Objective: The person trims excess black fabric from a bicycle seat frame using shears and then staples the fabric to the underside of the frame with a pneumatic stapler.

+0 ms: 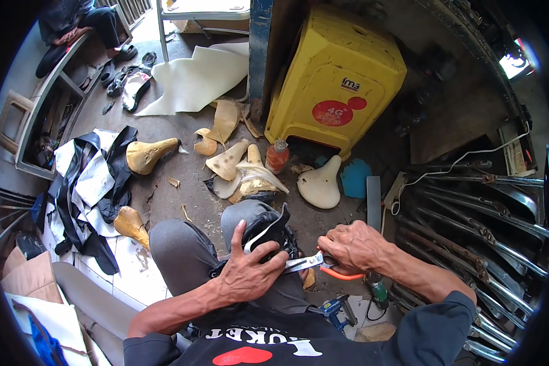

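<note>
My left hand (250,268) grips a black piece of covering material (274,229) with a white edge showing, held against my bent knee. My right hand (354,247) is closed on orange-handled scissors (311,262), whose silver blades reach left to the black material, right beside my left fingers. Part of the blades and of whatever lies under the material is hidden. Just beyond my knees lie several pale, bare bicycle saddle shapes (320,186) and yellowed foam pieces (146,155), with an orange bottle (277,158) among them.
A yellow plastic stool (332,73) lies tipped behind them. Metal tubes (500,244) fill the right side, near a power tool (335,314). Black and white scraps (85,189) lie left, a white sheet (195,79) farther back. Another person (91,30) sits at top left.
</note>
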Demonstrator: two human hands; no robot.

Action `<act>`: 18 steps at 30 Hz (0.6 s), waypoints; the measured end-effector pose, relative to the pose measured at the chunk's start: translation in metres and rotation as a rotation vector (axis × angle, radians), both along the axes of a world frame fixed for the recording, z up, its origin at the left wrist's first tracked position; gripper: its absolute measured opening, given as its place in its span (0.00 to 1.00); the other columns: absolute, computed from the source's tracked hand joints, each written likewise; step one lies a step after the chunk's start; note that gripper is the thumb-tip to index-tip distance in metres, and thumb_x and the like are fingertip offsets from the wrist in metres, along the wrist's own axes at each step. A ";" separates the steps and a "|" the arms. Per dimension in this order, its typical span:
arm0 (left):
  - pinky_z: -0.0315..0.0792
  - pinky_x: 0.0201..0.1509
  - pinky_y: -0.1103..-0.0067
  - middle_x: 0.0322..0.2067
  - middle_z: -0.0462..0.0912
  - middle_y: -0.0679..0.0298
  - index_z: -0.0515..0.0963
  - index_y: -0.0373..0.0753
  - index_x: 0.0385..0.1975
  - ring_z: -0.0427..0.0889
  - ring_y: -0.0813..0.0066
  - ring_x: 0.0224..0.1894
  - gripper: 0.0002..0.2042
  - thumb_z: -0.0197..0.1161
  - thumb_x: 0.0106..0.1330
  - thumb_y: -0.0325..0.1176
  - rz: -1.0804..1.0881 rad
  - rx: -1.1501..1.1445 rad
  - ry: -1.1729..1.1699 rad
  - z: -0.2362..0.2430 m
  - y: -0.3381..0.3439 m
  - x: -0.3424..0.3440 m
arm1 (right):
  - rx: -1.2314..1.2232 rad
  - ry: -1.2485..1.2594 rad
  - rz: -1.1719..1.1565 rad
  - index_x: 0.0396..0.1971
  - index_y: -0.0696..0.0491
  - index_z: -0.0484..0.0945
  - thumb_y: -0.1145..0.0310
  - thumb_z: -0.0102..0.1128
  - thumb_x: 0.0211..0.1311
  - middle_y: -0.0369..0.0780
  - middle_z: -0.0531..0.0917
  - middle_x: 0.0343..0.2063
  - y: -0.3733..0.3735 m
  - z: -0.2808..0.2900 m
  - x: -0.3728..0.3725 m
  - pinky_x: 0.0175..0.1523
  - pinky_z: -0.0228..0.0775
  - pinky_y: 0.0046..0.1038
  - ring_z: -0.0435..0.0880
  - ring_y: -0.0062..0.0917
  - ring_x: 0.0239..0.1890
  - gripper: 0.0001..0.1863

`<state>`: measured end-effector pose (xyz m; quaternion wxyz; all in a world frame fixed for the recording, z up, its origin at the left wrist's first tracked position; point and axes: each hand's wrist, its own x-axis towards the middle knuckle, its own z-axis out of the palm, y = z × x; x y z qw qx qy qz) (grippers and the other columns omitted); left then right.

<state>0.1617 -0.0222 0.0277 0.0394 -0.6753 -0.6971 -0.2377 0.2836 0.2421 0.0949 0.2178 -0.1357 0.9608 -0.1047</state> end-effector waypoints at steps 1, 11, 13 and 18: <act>0.47 0.71 0.31 0.47 0.77 0.78 0.86 0.44 0.38 0.74 0.76 0.58 0.08 0.67 0.64 0.39 0.015 0.020 -0.014 0.000 0.001 -0.001 | 0.014 0.003 -0.008 0.39 0.51 0.79 0.57 0.68 0.59 0.43 0.85 0.29 -0.001 -0.002 -0.001 0.33 0.80 0.41 0.88 0.39 0.34 0.15; 0.48 0.71 0.33 0.48 0.77 0.78 0.86 0.45 0.37 0.74 0.75 0.58 0.08 0.70 0.61 0.38 0.005 -0.002 -0.046 -0.001 -0.003 0.005 | -0.014 -0.023 0.018 0.34 0.53 0.77 0.57 0.64 0.62 0.43 0.84 0.23 -0.001 -0.016 0.011 0.28 0.78 0.42 0.87 0.41 0.27 0.14; 0.48 0.71 0.34 0.47 0.77 0.75 0.85 0.44 0.39 0.75 0.74 0.57 0.10 0.71 0.59 0.37 -0.012 0.011 -0.038 -0.002 -0.004 0.004 | -0.064 0.185 -0.015 0.32 0.53 0.77 0.57 0.64 0.63 0.42 0.83 0.21 -0.010 -0.020 0.013 0.27 0.77 0.41 0.87 0.40 0.26 0.13; 0.47 0.74 0.37 0.44 0.77 0.67 0.83 0.41 0.36 0.79 0.68 0.54 0.14 0.72 0.46 0.31 0.027 0.100 -0.225 -0.002 -0.003 0.003 | 0.020 -0.002 -0.072 0.30 0.52 0.77 0.56 0.65 0.62 0.41 0.83 0.23 -0.011 -0.017 0.024 0.28 0.78 0.39 0.87 0.38 0.28 0.14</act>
